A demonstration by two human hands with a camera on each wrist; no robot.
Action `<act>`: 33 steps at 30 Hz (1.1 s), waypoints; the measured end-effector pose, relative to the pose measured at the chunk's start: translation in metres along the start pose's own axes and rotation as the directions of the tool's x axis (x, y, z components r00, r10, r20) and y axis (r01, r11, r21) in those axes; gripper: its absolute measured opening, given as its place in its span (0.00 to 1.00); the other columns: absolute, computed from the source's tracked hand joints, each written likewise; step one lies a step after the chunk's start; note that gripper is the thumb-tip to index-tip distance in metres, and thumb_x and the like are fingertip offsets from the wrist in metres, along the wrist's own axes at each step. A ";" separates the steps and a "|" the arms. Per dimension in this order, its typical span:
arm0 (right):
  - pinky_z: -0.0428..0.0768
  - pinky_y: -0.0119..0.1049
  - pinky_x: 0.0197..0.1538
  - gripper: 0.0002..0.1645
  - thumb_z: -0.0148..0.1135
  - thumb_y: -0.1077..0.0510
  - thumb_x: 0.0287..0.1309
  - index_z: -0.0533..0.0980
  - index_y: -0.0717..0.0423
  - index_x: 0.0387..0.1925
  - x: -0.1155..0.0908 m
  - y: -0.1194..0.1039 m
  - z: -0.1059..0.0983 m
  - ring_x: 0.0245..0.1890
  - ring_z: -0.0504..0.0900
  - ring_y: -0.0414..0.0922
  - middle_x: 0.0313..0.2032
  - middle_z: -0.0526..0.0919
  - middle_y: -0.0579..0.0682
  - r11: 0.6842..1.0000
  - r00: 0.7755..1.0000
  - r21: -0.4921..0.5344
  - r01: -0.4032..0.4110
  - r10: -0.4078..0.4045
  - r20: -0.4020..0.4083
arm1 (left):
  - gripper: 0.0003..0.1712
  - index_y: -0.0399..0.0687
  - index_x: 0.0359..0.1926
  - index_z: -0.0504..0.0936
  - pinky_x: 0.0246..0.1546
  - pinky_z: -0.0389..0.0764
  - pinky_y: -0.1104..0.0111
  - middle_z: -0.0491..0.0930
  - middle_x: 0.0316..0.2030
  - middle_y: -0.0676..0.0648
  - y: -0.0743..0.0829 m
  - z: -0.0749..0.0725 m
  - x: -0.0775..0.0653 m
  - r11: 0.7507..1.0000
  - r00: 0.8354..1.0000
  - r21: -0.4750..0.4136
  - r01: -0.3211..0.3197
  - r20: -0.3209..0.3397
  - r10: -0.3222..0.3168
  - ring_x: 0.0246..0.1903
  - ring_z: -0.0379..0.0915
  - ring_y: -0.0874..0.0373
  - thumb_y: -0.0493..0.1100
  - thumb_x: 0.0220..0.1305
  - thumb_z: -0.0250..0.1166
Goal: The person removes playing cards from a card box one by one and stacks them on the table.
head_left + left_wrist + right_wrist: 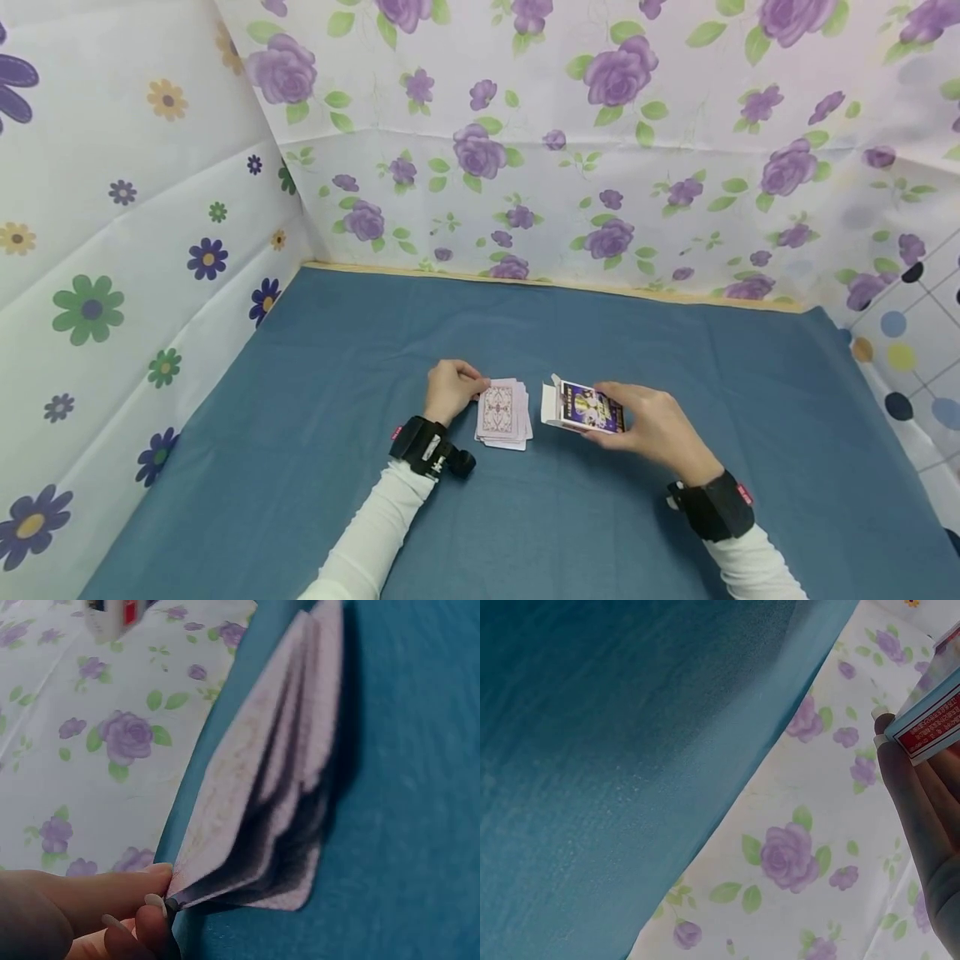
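Observation:
A loose stack of playing cards (499, 410) lies face down on the blue cloth, its edges uneven. At its upper left corner my left hand (452, 390) pinches the upper card or cards between thumb and finger. The left wrist view shows the cards (232, 787) fanned apart at the edges, with the fingertips of my left hand (90, 911) at one corner. To the right, my right hand (660, 421) grips a dark printed card box (592, 407), its white flap open toward the stack. Only one end of the box (934, 727) shows in the right wrist view.
Blue cloth (360, 333) covers the table, with a yellowish strip (555, 283) along its back edge. A flower-printed sheet (540, 192) hangs behind, and another patterned sheet (135, 250) stands at the left. A black camera strap (423, 448) is round the left wrist.

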State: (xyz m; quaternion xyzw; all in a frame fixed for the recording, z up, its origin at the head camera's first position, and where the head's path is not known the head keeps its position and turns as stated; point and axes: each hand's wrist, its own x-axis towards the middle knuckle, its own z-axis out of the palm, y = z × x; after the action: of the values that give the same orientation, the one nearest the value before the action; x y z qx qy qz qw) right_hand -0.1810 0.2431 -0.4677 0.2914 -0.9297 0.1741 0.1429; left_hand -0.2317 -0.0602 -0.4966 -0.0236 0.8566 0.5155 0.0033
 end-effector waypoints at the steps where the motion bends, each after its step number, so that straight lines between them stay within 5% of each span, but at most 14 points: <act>1: 0.82 0.43 0.40 0.40 0.77 0.41 0.41 0.79 0.57 0.53 0.000 0.000 0.000 0.42 0.86 0.47 0.46 0.86 0.54 1.000 1.000 -0.001 0.001 -0.001 -0.001 | 0.05 0.37 0.31 0.85 0.22 0.75 0.71 0.85 0.24 0.41 0.000 0.000 0.000 1.000 1.000 0.010 -0.008 -0.001 0.009 0.20 0.79 0.58 0.36 0.57 0.71; 8: 0.82 0.43 0.40 0.40 0.78 0.41 0.40 0.79 0.58 0.53 0.000 -0.002 0.001 0.41 0.86 0.47 0.45 0.86 0.54 1.000 1.000 0.002 0.000 0.000 -0.008 | 0.08 0.35 0.37 0.83 0.24 0.74 0.68 0.83 0.25 0.39 0.002 0.001 -0.005 0.995 0.997 0.069 -0.072 -0.010 0.073 0.21 0.76 0.56 0.36 0.59 0.69; 12: 0.82 0.42 0.39 0.40 0.77 0.40 0.40 0.79 0.57 0.53 0.000 -0.002 0.001 0.41 0.86 0.46 0.45 0.86 0.54 1.000 1.000 -0.004 -0.001 0.001 -0.004 | 0.13 0.38 0.46 0.81 0.23 0.69 0.70 0.80 0.26 0.40 0.015 0.001 -0.009 0.988 0.984 0.005 -0.156 0.087 0.155 0.20 0.69 0.60 0.41 0.62 0.67; 14: 0.81 0.41 0.38 0.39 0.77 0.40 0.40 0.80 0.57 0.53 -0.001 -0.003 0.001 0.40 0.86 0.46 0.45 0.86 0.53 1.000 1.000 -0.008 0.003 -0.003 -0.005 | 0.13 0.42 0.47 0.82 0.24 0.67 0.72 0.79 0.26 0.41 0.027 0.002 -0.013 0.969 0.952 -0.073 -0.236 0.184 0.246 0.20 0.66 0.62 0.43 0.64 0.66; 16: 0.81 0.39 0.37 0.39 0.77 0.40 0.40 0.80 0.57 0.53 -0.001 -0.003 0.001 0.39 0.86 0.45 0.44 0.86 0.53 1.000 1.000 -0.010 0.013 -0.013 -0.006 | 0.11 0.46 0.45 0.84 0.25 0.65 0.73 0.77 0.26 0.42 0.039 0.004 -0.020 0.940 0.897 -0.147 -0.308 0.284 0.338 0.20 0.64 0.62 0.44 0.64 0.65; 18: 0.80 0.38 0.36 0.39 0.78 0.40 0.40 0.80 0.57 0.52 0.000 -0.004 0.001 0.38 0.86 0.44 0.44 0.86 0.53 1.000 1.000 -0.010 0.025 -0.025 -0.013 | 0.08 0.48 0.41 0.86 0.25 0.62 0.74 0.75 0.24 0.46 0.050 0.008 -0.028 0.918 0.851 -0.148 -0.367 0.345 0.396 0.20 0.62 0.64 0.45 0.65 0.65; 19: 0.80 0.38 0.36 0.39 0.78 0.40 0.40 0.79 0.57 0.52 0.001 -0.005 0.000 0.38 0.86 0.44 0.44 0.86 0.53 0.999 0.999 -0.009 0.031 -0.032 -0.017 | 0.07 0.48 0.39 0.86 0.24 0.61 0.74 0.74 0.22 0.49 0.054 0.010 -0.032 0.914 0.842 -0.129 -0.385 0.356 0.405 0.19 0.60 0.65 0.45 0.65 0.65; 21: 0.81 0.38 0.36 0.39 0.78 0.40 0.40 0.79 0.57 0.52 0.002 -0.006 -0.001 0.38 0.86 0.44 0.44 0.86 0.53 0.999 0.999 -0.009 0.046 -0.046 -0.028 | 0.07 0.48 0.33 0.86 0.22 0.58 0.74 0.70 0.20 0.52 0.059 0.014 -0.039 0.921 0.848 -0.077 -0.383 0.366 0.383 0.17 0.57 0.66 0.45 0.65 0.65; 26: 0.82 0.39 0.37 0.40 0.79 0.40 0.38 0.79 0.56 0.52 0.004 -0.011 -0.003 0.39 0.86 0.45 0.44 0.86 0.53 0.998 0.997 -0.014 0.068 -0.068 -0.046 | 0.12 0.47 0.23 0.81 0.19 0.56 0.73 0.64 0.18 0.53 0.063 0.020 -0.049 0.956 0.898 0.040 -0.289 0.357 0.257 0.15 0.56 0.64 0.45 0.62 0.67; 29: 0.82 0.39 0.38 0.40 0.79 0.40 0.38 0.79 0.55 0.52 0.004 -0.014 -0.004 0.39 0.86 0.45 0.44 0.86 0.53 0.997 0.996 -0.018 0.073 -0.074 -0.047 | 0.13 0.45 0.20 0.81 0.19 0.60 0.74 0.71 0.22 0.52 0.062 0.023 -0.050 0.963 0.906 0.066 -0.261 0.361 0.220 0.17 0.61 0.63 0.42 0.60 0.68; 33: 0.82 0.39 0.37 0.40 0.79 0.39 0.37 0.80 0.55 0.52 0.006 -0.015 -0.004 0.39 0.86 0.45 0.43 0.86 0.53 0.996 0.995 -0.020 0.085 -0.086 -0.057 | 0.09 0.41 0.22 0.85 0.21 0.67 0.73 0.78 0.30 0.48 0.060 0.023 -0.047 0.982 0.899 -0.035 -0.184 0.399 0.183 0.19 0.69 0.61 0.37 0.58 0.66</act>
State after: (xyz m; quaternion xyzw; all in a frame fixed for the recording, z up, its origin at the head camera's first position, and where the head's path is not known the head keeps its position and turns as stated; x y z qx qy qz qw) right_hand -0.1761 0.2300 -0.4584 0.3245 -0.9133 0.1681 0.1798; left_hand -0.1878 -0.0099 -0.4532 0.1633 0.8370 0.5059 0.1299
